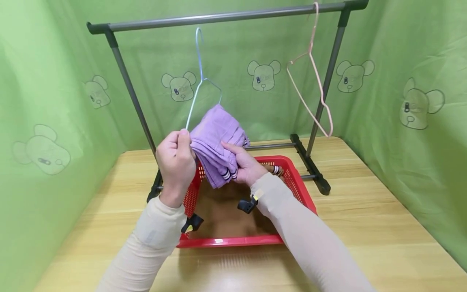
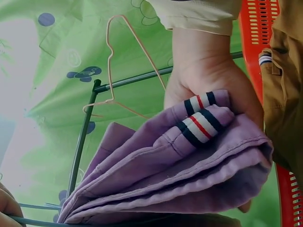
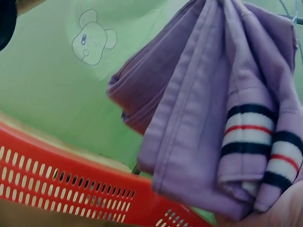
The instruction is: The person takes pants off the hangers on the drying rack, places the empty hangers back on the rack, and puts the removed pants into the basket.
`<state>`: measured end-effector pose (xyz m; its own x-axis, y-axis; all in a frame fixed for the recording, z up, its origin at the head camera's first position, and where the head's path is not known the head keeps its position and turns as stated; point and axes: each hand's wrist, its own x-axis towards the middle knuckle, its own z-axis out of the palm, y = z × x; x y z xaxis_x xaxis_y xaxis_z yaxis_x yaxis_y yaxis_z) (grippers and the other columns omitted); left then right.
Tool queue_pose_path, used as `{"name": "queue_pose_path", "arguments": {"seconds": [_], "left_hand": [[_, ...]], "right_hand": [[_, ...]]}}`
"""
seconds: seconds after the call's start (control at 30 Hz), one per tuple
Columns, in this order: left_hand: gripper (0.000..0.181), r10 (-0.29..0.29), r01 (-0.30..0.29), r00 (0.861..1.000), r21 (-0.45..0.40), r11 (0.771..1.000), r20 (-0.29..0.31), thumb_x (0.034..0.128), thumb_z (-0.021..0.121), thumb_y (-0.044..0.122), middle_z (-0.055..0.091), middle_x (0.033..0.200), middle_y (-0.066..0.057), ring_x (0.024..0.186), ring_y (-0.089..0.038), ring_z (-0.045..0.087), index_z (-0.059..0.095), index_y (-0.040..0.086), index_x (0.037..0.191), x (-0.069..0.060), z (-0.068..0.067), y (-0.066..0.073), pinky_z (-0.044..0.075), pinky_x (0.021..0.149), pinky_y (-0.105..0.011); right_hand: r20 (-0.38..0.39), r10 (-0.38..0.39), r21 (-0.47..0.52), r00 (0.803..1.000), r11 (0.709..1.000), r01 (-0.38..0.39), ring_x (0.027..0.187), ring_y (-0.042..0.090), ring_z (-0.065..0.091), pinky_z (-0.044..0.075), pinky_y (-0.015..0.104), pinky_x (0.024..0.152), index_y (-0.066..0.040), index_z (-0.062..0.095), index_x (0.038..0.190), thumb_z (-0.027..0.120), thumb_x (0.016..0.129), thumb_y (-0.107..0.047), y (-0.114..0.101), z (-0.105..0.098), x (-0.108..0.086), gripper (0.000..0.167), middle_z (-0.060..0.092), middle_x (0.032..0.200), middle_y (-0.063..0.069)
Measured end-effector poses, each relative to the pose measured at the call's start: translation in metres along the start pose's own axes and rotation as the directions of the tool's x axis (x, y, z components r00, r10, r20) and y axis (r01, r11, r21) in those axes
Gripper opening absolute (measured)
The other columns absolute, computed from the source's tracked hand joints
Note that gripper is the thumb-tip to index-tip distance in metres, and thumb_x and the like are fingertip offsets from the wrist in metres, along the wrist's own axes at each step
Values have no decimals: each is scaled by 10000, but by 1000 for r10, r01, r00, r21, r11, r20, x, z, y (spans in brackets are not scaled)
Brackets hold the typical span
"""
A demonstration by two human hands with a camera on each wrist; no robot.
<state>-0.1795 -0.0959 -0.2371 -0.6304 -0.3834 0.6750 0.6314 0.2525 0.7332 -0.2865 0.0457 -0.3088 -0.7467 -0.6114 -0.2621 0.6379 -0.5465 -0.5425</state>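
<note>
The left hand [image 1: 176, 162] is gripping the blue hanger [image 1: 200, 69] at its near lower corner, the closed fist hiding that stretch of wire. The hook is showing just under the rail of the rack [image 1: 219, 18]; whether it is touching, I cannot tell. The right hand [image 1: 248, 164] is pinching the purple garment [image 1: 219, 138] beside its striped bands [image 2: 201, 127] — the thumb is lying on the fabric, the fingers mostly disappearing behind it. The garment is hanging in folds between both hands, above the far part of the red basket [image 1: 233, 242], and is covering the hanger's lower portion; how the two are joining is not discernible. Sleeves are obscuring the basket's near left and near right corners. Inside, a brown garment [image 2: 289, 94] is lying at the right, cut off by the left wrist view's edge. A pink hanger [image 1: 311, 49] is hanging at the rail's right end.
</note>
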Motion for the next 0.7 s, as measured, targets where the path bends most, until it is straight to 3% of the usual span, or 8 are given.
{"name": "queue_pose_path", "arguments": {"seconds": [0.17, 0.37, 0.7], "left_hand": [[351, 4, -4, 1000, -4, 1000, 1, 960, 508, 97, 418, 470, 38, 430, -87, 392, 519, -49, 641, 1, -1, 0, 300, 423, -231], [347, 9, -9, 1000, -2, 1000, 6, 958, 501, 94, 417, 472, 28, 430, -90, 393, 515, -53, 644, 3, -3, 0, 291, 419, -232], [356, -45, 44, 999, 13, 999, 11, 965, 494, 98, 424, 471, 27, 431, -89, 405, 502, -9, 626, 2, -9, -3, 299, 409, -229]], "right_hand": [[43, -19, 14, 999, 1000, 19, 793, 252, 689, 536, 359, 646, -31, 669, 970, 474, 1010, -190, -5, 3, -4, 255, 710, 899, 136], [69, -55, -17, 996, 998, 56, 724, 268, 677, 524, 354, 554, -2, 642, 936, 403, 1021, -147, -10, 5, -7, 292, 694, 852, 155], [44, -120, 12, 992, 993, 120, 694, 218, 660, 494, 307, 502, 1, 536, 1000, 382, 1012, -106, -11, 13, -9, 188, 676, 822, 144]]}}
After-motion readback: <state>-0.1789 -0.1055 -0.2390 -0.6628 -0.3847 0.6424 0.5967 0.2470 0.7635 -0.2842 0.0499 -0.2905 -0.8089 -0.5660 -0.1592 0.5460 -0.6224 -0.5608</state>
